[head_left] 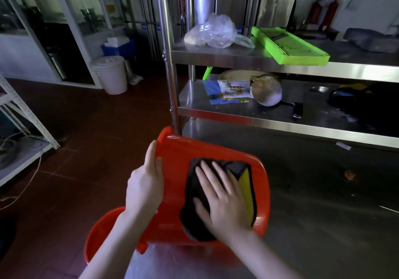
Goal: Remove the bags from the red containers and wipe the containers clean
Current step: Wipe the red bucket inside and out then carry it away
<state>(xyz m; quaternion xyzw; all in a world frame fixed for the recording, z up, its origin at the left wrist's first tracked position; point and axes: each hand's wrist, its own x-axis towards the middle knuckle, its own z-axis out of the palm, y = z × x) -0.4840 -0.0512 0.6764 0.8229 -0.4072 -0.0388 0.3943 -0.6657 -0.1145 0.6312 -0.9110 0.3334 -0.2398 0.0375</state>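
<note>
A red container (172,160) lies tipped on its side on the steel table, its outer wall facing up. My left hand (145,183) grips its rim at the left. My right hand (222,199) lies flat, fingers spread, pressing a dark cloth with a yellow side (245,177) against the wall. A second red container (101,233) stands lower, beside the table's left edge, partly hidden by my left arm. A clear plastic bag (213,32) lies crumpled on the upper shelf.
A steel shelf unit (237,56) stands behind the table and holds a green tray (289,45), a printed sheet (228,92) and a round metal pan (266,91). A white lidded bucket (111,73) sits on the red floor. A white rack (23,114) is at left.
</note>
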